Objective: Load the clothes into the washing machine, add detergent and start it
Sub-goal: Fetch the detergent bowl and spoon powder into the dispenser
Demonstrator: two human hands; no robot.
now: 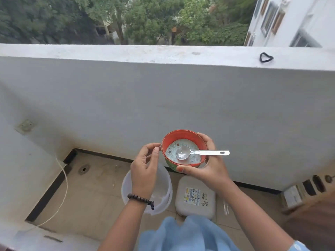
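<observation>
Right hand [208, 167] grips an open orange detergent tub [184, 140], a metal scoop [199, 153] resting on the powder. Left hand [145, 165] hovers beside its rim, fingers loosely curled, empty.

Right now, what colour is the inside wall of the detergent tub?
Orange-red inside the detergent tub, seen best in the head view.

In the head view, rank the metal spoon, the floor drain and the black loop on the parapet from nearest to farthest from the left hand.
From the left hand:
1. Metal spoon, just to its right, lying in the red tub of detergent.
2. Floor drain, to its left on the tiles.
3. Black loop, far up right on the parapet top.
</observation>
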